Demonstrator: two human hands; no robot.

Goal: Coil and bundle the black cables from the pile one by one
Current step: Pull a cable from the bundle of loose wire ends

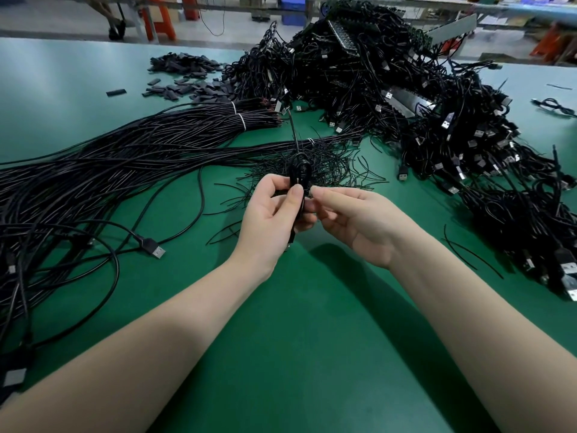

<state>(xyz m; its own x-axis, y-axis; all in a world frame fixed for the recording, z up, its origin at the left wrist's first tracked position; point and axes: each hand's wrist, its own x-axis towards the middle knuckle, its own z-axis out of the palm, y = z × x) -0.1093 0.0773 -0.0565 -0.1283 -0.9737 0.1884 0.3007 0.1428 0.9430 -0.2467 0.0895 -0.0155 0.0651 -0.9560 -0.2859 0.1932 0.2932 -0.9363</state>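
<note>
A small coiled black cable (300, 171) stands upright between my two hands above the green table (312, 339). My left hand (271, 210) grips the coil's lower part with thumb and curled fingers. My right hand (349, 218) pinches at the coil's middle, apparently on a thin black tie, which I cannot make out clearly. A bed of thin black twist ties (327, 164) lies just behind the coil. The long uncoiled black cables (93, 170) stretch across the left side, some tied with white bands.
A tall heap of bundled black USB cables (437, 104) fills the back and right. Short black sleeve pieces (184, 73) are scattered at the back left. A loose USB plug (154, 247) lies left of my left hand. Orange stools and blue bins stand beyond the table.
</note>
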